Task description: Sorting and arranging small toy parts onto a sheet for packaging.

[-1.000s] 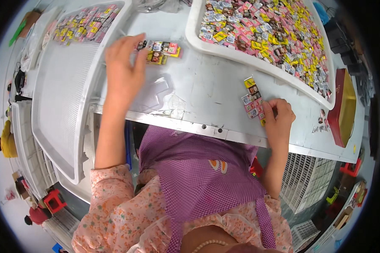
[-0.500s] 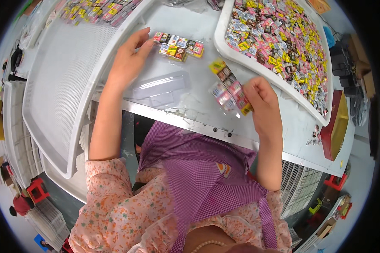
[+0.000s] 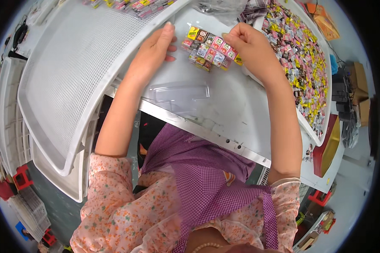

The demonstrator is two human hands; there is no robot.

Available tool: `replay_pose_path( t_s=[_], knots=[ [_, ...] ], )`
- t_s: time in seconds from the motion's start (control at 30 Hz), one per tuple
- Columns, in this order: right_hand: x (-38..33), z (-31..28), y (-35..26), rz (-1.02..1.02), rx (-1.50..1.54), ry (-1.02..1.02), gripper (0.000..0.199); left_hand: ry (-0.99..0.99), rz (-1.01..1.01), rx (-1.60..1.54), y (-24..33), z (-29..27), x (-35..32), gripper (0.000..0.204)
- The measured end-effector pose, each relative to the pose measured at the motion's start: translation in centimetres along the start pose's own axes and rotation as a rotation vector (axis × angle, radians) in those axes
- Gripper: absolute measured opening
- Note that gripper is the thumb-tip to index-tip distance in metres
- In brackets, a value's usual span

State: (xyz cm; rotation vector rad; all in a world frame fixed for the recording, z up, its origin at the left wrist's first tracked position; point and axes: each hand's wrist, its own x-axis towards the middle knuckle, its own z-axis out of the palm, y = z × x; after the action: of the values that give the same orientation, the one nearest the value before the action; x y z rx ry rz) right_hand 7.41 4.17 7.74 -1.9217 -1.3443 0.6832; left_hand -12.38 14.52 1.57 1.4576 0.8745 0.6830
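My right hand [image 3: 252,49] grips the right end of a clear plastic pack of small colourful wrapped cubes [image 3: 214,49], thumb and fingers closed on it. A second pack of the same kind [image 3: 203,65] lies on the table directly beneath and is partly covered by it; whether the two touch, I cannot tell. To their left my left hand [image 3: 156,45] is open, holding nothing, its fingers apart and its palm towards the packs. Nearer to me a clear plastic blister shell [image 3: 180,93] lies on the white table, with no cubes showing in it.
A large white tray [image 3: 313,134] at the right is heaped with loose wrapped cubes [image 3: 302,55]. Left stands a white mesh tray [image 3: 84,63], with filled packs [image 3: 143,6] at its far end. Clear plastic bags [image 3: 219,7] lie at the back; a red and gold box [image 3: 327,145] sits far right.
My right hand has carried its pack left and away from me, over the pack on the table. My left hand has shifted slightly right in the view, still empty.
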Motion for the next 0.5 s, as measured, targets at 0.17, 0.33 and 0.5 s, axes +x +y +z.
replay_pose_path(
  t_s=[0.17,0.33,0.5],
  knots=[
    [0.8,1.3,0.0,-0.057,-0.123,0.002,0.021,-0.033,0.024,0.036,0.2,-0.1,0.3,0.058],
    [0.3,3.0,-0.7,-0.036,-0.369,0.032,0.023,-0.007,0.153,0.163,-2.3,0.2,1.4,0.054],
    [-0.2,3.2,0.8,-0.365,-0.693,0.22,0.017,0.003,0.185,0.319,-2.1,0.8,1.8,0.054]
  ],
)
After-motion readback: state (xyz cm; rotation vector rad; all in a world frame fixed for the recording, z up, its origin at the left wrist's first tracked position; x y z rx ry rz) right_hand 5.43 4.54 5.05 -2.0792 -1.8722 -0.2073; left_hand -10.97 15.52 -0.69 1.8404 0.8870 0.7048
